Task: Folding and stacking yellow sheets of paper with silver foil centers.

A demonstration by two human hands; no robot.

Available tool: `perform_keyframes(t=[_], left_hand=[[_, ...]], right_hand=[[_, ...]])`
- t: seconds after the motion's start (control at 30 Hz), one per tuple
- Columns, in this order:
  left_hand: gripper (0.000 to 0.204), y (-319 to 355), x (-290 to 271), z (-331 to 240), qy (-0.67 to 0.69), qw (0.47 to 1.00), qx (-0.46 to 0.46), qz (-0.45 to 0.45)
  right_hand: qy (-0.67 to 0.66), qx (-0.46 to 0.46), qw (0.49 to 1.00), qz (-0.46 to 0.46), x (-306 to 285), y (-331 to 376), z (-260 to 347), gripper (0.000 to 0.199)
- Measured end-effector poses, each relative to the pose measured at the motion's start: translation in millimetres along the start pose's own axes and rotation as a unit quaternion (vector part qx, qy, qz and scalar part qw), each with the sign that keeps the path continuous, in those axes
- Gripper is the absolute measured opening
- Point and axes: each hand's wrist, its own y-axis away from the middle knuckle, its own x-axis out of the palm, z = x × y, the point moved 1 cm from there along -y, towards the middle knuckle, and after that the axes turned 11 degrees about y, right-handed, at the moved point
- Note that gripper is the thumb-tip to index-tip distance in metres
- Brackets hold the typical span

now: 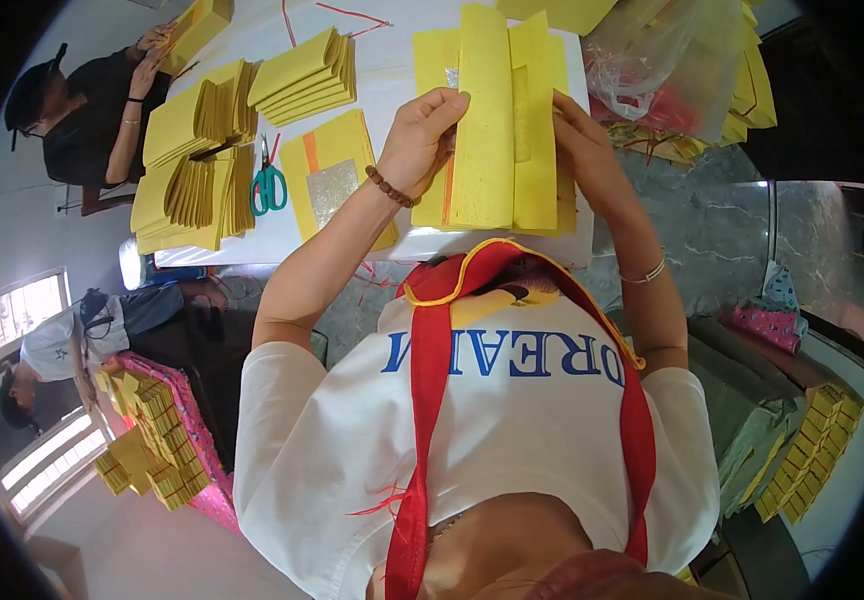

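Nearest the camera: the person's white short-sleeved shirt (472, 420) with red straps (430, 400) running over it. Both bare forearms extend away from the body toward the white desk (392, 85). The left hand (420, 135), wrist ringed by a brown bead bracelet (390, 187), is bent at the wrist with fingers curled over the upper left edge of a folded stack of yellow paper sheets (497, 120), gripping it. The right hand (582, 145), a thin bangle (644, 272) on its wrist, is closed along the stack's right edge, thumb in front. The stack stands tilted on the desk's near edge, between the two hands. Left of it lie a yellow sheet with a silver foil square (337, 180), green-handled scissors (269, 185) and fanned yellow paper bundles (197, 160). Another person in black (82, 110) handles paper at the far left corner.
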Motion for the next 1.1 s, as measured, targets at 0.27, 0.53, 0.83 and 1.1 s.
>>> perform_keyframes(t=[0.27,0.53,0.83,1.1], left_hand=[[0.018,0.7,1.5,-1.4,0.001,1.000,-0.002,-0.002],[0.017,-0.1,0.7,-1.5,-0.008,1.000,-0.006,0.008],[0.017,1.6,1.9,-1.5,-0.004,1.000,-0.012,-0.001],[0.016,0.9,1.2,-1.4,-0.004,1.000,-0.016,0.001]], right_hand=[[-0.130,0.036,0.989,0.060,-4.0,-4.4,0.2,0.043],[-0.056,0.053,0.996,0.032,-3.5,-3.0,1.3,0.039],[-0.096,0.058,0.994,0.014,-1.8,-0.8,1.7,0.035],[-0.063,0.047,0.997,0.006,-5.8,-3.0,-2.3,0.039]])
